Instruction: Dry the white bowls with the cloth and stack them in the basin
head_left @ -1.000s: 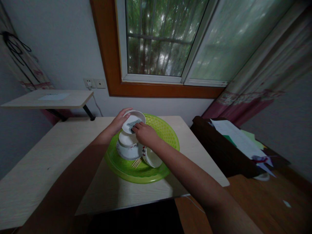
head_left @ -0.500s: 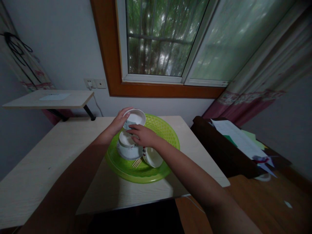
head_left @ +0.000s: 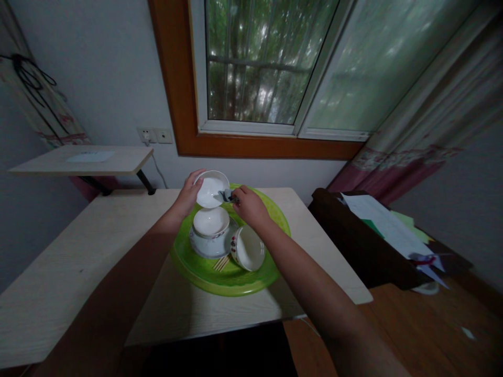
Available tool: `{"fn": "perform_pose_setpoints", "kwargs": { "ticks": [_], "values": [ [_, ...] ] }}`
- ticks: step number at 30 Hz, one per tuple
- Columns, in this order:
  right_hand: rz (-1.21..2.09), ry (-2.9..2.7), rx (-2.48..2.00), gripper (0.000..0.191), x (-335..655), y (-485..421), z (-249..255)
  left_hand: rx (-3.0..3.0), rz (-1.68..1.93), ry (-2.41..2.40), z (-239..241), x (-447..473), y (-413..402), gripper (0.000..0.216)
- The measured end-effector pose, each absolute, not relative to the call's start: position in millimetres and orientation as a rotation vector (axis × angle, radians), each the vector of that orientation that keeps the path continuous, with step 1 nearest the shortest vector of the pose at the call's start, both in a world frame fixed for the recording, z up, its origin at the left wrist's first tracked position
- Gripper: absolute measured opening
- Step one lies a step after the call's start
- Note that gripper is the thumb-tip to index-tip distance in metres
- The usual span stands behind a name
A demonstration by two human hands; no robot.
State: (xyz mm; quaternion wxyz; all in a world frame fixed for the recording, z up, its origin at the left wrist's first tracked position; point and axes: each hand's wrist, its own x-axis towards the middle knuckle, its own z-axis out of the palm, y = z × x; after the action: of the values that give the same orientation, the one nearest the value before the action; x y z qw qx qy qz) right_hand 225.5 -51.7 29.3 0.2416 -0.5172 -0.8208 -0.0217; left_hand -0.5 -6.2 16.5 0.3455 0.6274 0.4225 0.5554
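Note:
My left hand [head_left: 187, 193] grips the rim of a small white bowl [head_left: 211, 188], tilted up above a green plastic basin [head_left: 275, 230]. Just right of it, my right hand [head_left: 248, 205] pinches a small grey cloth [head_left: 227, 196] against the bowl's right edge. Below the held bowl, a white bowl [head_left: 210, 222] rests on a patterned plate [head_left: 202, 247] inside the basin. Another bowl [head_left: 249, 247] lies tipped on its side at the right, with wooden chopsticks [head_left: 220, 262] beside it.
The basin sits on a pale wooden table [head_left: 78, 262] under a window. A small folding side table [head_left: 84, 159] stands at the left wall. A dark cabinet [head_left: 353, 241] with papers [head_left: 387, 222] is at the right, next to a curtain [head_left: 412, 141].
My right hand has slid the cloth from inside the bowl out to its right rim. My left hand has lifted the bowl slightly and turned it more toward me.

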Motion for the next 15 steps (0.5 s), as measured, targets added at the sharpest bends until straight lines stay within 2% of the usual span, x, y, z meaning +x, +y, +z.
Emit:
{"fn": "perform_pose_setpoints", "kwargs": {
  "ticks": [3,10,15],
  "values": [
    [0.067,-1.926,-1.437,0.021,238.2,-40.3,25.8,1.574,1.443,1.097,13.7,-3.0,-3.5,0.051],
    [0.293,-1.456,-1.474,0.039,252.0,-29.8,24.4,1.743,1.470,1.084,9.4,-4.8,-0.7,0.041],
    [0.249,-1.275,-1.433,0.037,257.0,-31.8,27.7,1.945,1.445,1.137,11.4,-3.4,-6.5,0.040]
  ]
}}
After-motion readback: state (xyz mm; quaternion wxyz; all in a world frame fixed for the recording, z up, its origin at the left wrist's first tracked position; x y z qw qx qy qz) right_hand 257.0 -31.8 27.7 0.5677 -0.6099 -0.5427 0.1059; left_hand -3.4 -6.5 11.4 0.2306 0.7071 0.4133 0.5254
